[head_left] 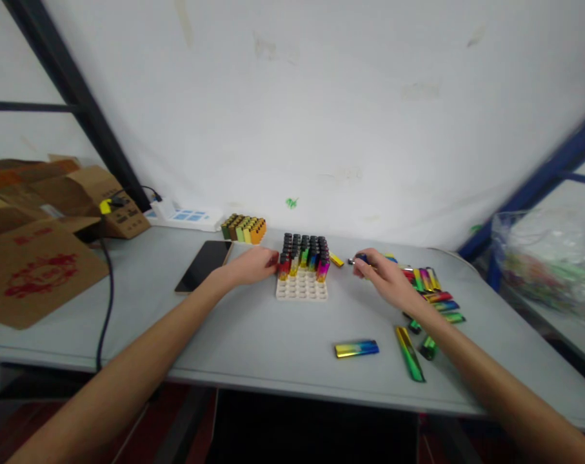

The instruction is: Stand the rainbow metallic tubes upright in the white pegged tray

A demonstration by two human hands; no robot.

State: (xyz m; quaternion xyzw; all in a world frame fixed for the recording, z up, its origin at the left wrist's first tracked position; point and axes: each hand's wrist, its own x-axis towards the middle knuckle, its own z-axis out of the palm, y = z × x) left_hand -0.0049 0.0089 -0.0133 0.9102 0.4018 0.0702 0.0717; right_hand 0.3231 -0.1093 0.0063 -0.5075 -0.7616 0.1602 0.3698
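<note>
Several lighters with black tops point(306, 245) stand upright in a white rack point(302, 290); the holes in its front rows show bare. At the rack's left side is my left hand point(255, 266), its fingers curled beside a red lighter point(283, 267); what they grip, if anything, is hidden. To the right of the rack, my right hand point(382, 274) is closed around a lighter point(361, 258), whose metal top points left. Loose shiny lighters lie under and around my right forearm, among them a yellow-green one point(409, 354) and a yellow-blue one point(356, 348).
A second block of lighters point(244, 229) stands by the wall, near a power strip point(190, 218). A dark phone point(204, 265) lies left of the rack. Cardboard boxes point(40, 258) and a black cable point(109, 290) are at the left, a clear plastic bag point(553, 258) at the right.
</note>
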